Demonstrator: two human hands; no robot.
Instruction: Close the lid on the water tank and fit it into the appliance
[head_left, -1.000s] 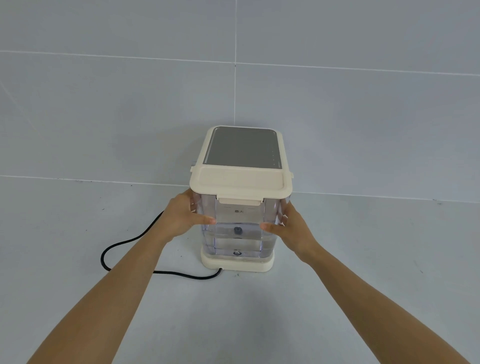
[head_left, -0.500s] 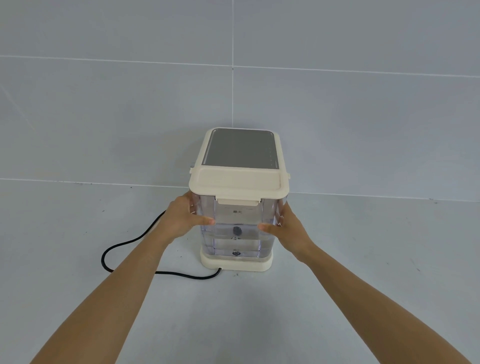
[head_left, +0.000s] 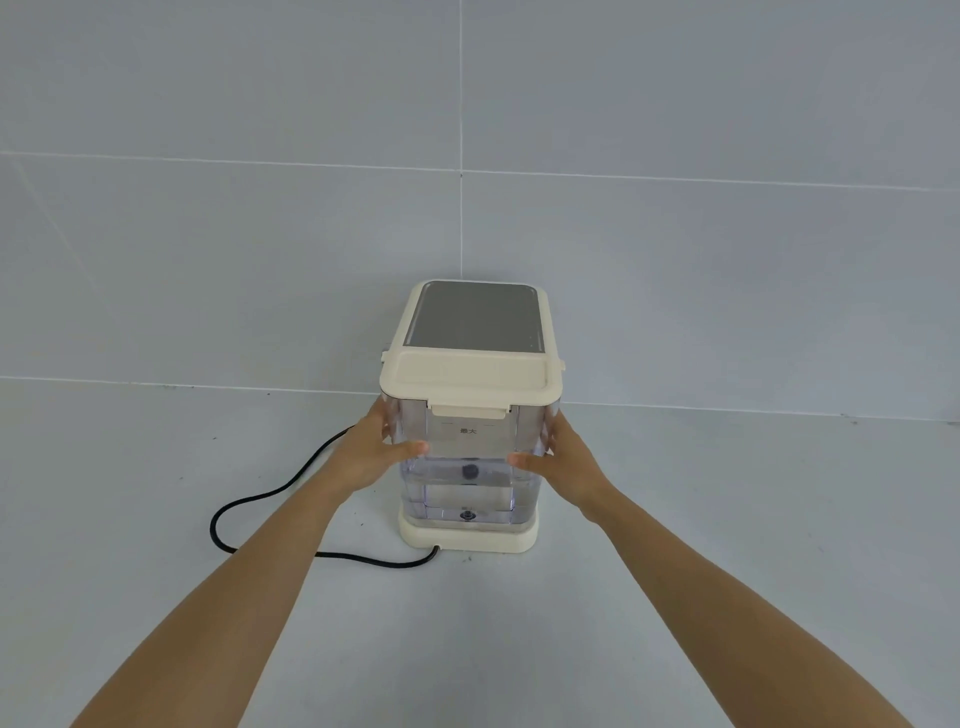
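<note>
— Two hands on it? Where's the tank?
— Yes. The clear plastic water tank (head_left: 470, 467), its cream lid (head_left: 470, 382) down, stands on the cream appliance (head_left: 467, 538) base, between both grips.
— And the grips?
— The left hand (head_left: 371, 457) and right hand (head_left: 563, 465) each clamp one side wall, thumbs on the front.
— Beyond them?
— A black power cord (head_left: 270, 501) curls outside the left grip on the grey desk (head_left: 727, 519).

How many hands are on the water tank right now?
2. The left hand grips the left side of the water tank, the right hand its right side, thumbs across the clear front. Fingers behind are hidden.
</note>
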